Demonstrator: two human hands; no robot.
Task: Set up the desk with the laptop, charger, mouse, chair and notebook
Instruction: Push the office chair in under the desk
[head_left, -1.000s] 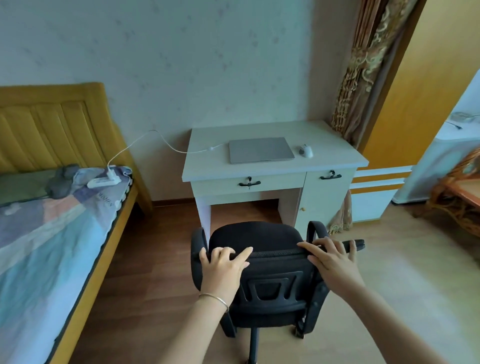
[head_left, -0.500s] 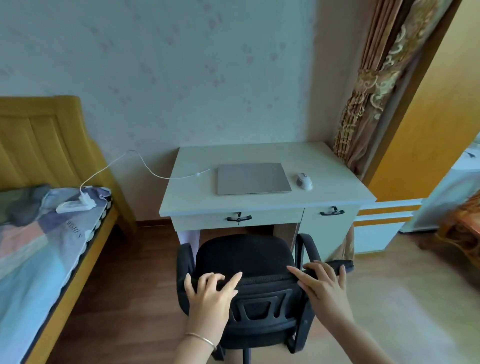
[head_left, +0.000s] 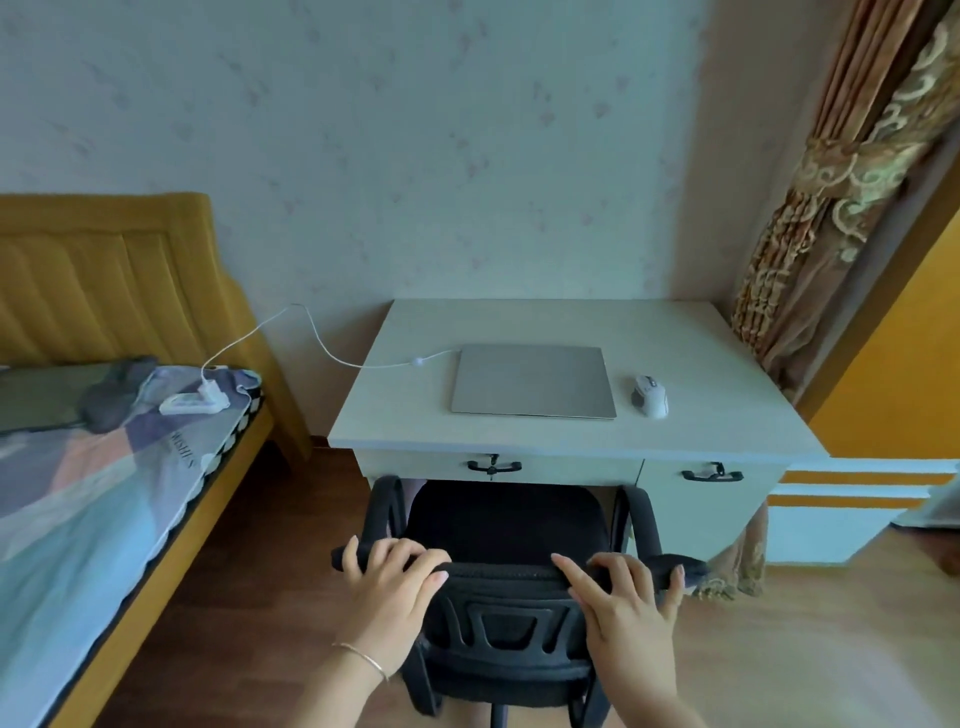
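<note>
Head view: both hands on the top edge of the black chair (head_left: 506, 525) backrest. Left hand (head_left: 387, 592) lies over the left end, fingers curled over the rim, thumb pointing along it toward the middle; thin bracelet (head_left: 363, 657) on that wrist. Right hand (head_left: 626, 597) lies over the right end, fingers spread and bent over the rim. Both grip the backrest, nothing else held.

Chair faces the tabletop (head_left: 561, 434), seat front tucked under the drawer edge, both armrests just below the front panel. Chair sits on the wooden floor (head_left: 249, 623), centred on the knee gap.

On the tabletop: closed silver laptop (head_left: 532, 380) lying flat, roughly mid-surface. White mouse (head_left: 649, 396) just beside the laptop's right edge, not touching. White charger cable (head_left: 311, 332) runs from the laptop's left side, off the tabletop's left edge, loops up and drops to a white power strip (head_left: 192, 402) on the bed (head_left: 78, 493). The plug block stands upright in the strip.

Two black handles on the front: one on the drawer (head_left: 493, 466), one on the right cabinet door (head_left: 711, 474).

Bed is left of the tabletop, yellow padded headboard (head_left: 104, 275) against the wall, patterned cover on top. Brown patterned curtain (head_left: 841, 197) hangs at the right, next to a yellow door (head_left: 904, 364).

Can't see a notebook in this view.
</note>
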